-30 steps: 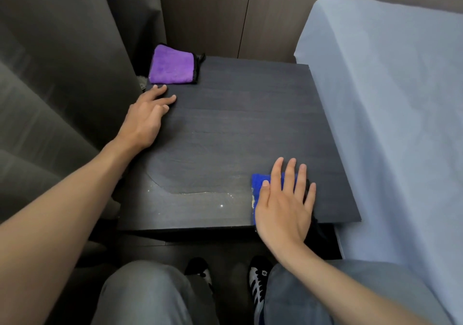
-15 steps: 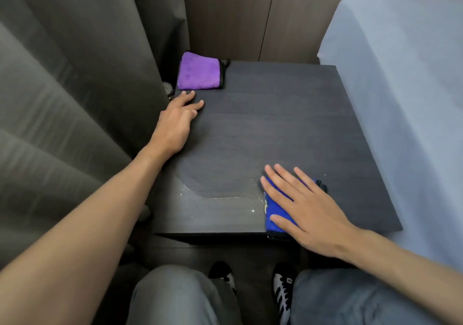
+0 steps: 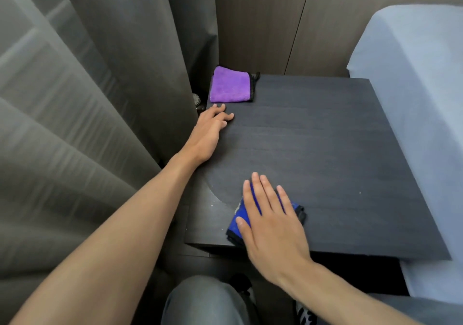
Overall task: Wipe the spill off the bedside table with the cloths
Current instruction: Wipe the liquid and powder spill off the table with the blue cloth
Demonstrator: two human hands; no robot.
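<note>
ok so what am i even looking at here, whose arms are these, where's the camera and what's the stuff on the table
There is no machine here. These are a person's two bare arms, filmed by a single wide camera worn on their head and looking down, which is why their knee shows at the bottom.

The left hand rests on the dark bedside table and holds nothing. Just beyond its fingers, a folded purple cloth lies in the far left corner.

The right hand presses flat on a blue cloth near the front edge. Its fingers are straight, so it is pushing the cloth, not gripping it. The curved damp patch beside it, with white specks along its edge, looks like the spill.

A curtain hangs on the left and a bed stands on the right.
</note>
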